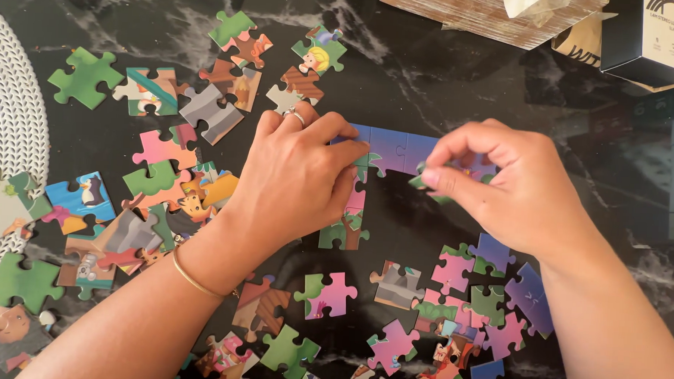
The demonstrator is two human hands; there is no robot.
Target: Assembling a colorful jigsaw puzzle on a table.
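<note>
Joined purple puzzle strip [394,148], frame centre, was pinned by flattened left hand [296,177]; green-edged piece [427,181] was pinched in right hand [501,184]; misfit judged likely if strip were nudged

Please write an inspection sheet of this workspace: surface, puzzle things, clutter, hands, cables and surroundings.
Surface: black marble-look tabletop with pale veins.
Job's things: joined strip of purple-blue cardboard puzzle pieces; loose colourful puzzle pieces lie scattered, such as a plain green piece and a pink-and-green piece.
Clutter: weathered wooden box and black-and-white carton at the far edge.
Hands: left hand, with ring and gold bangle, presses on the joined strip; right hand pinches a green-edged piece at the strip's right end.
Cables: nothing seen.
Surroundings: white woven placemat at the left edge.
</note>
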